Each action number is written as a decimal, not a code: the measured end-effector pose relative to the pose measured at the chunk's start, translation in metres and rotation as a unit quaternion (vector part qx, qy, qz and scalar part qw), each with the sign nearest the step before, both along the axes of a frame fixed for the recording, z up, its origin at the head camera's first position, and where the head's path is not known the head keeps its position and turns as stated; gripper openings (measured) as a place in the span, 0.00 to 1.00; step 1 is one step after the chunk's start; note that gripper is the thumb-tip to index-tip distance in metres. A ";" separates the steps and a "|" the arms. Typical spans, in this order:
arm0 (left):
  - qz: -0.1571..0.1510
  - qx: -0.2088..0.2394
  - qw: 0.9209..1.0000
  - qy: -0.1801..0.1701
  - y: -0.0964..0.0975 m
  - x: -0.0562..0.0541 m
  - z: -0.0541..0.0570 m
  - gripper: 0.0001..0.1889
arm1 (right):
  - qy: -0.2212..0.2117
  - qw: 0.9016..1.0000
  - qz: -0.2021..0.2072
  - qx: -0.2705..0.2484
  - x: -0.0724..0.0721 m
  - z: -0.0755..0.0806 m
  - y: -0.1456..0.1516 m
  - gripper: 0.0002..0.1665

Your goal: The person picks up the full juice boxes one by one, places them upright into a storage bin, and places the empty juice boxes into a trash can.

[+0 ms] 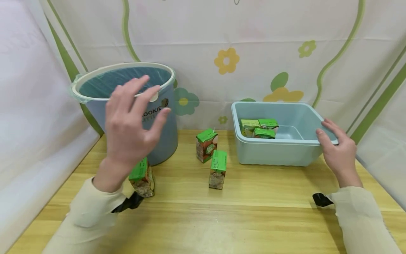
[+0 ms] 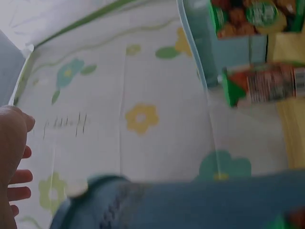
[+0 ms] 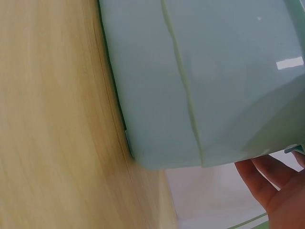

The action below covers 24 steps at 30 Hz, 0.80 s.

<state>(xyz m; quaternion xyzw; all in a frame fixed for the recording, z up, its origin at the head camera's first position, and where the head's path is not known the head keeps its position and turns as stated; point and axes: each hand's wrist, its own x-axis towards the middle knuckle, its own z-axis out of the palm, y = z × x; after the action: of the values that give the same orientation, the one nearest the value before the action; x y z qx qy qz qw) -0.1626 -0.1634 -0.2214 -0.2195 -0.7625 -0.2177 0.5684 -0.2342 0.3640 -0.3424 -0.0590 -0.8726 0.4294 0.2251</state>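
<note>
My left hand (image 1: 128,123) hovers with spread fingers in front of the rim of a blue trash can (image 1: 169,134), holding nothing. Below that wrist stands a small carton (image 1: 144,180) with a green top, partly covered by the arm. Two similar cartons, one farther back (image 1: 206,146) and one nearer (image 1: 217,173), stand upright mid-table. A light blue plastic tub (image 1: 269,153) holds several more green-topped cartons (image 1: 265,133) at its left end. My right hand (image 1: 340,151) grips the tub's right corner, thumb over the rim and fingers against the outer side in the right wrist view.
A pale, translucent liner (image 1: 79,92) is folded over the trash can's rim. Behind everything hangs a white cloth (image 1: 203,63) printed with flowers. The wooden table (image 1: 203,218) extends toward me, and black straps hang at both wrists.
</note>
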 end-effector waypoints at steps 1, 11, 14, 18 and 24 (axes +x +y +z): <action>0.007 0.011 1.000 0.001 -0.008 -0.001 -0.001 0.24 | 0.001 1.000 0.000 0.000 0.000 0.000 0.000 0.34; 0.039 0.113 0.992 -0.027 -0.076 -0.019 -0.010 0.32 | 0.002 1.000 0.005 -0.004 0.000 -0.002 0.001 0.34; 0.049 0.126 0.990 -0.039 -0.088 -0.022 -0.016 0.32 | 0.001 1.000 0.008 -0.006 0.000 -0.001 0.001 0.34; 0.054 0.130 0.989 -0.041 -0.091 -0.022 -0.019 0.30 | -0.003 1.000 0.012 -0.009 0.002 -0.001 0.000 0.35; 0.056 0.127 0.989 -0.048 -0.086 -0.019 -0.017 0.31 | -0.002 1.000 0.016 -0.006 0.003 0.003 0.000 0.37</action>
<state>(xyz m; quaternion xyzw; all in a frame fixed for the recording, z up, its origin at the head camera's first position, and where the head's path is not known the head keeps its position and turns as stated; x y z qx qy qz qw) -0.1815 -0.2490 -0.2385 -0.0918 -0.7659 -0.2913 0.5657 -0.2308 0.3635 -0.3393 -0.0471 -0.8712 0.4383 0.2161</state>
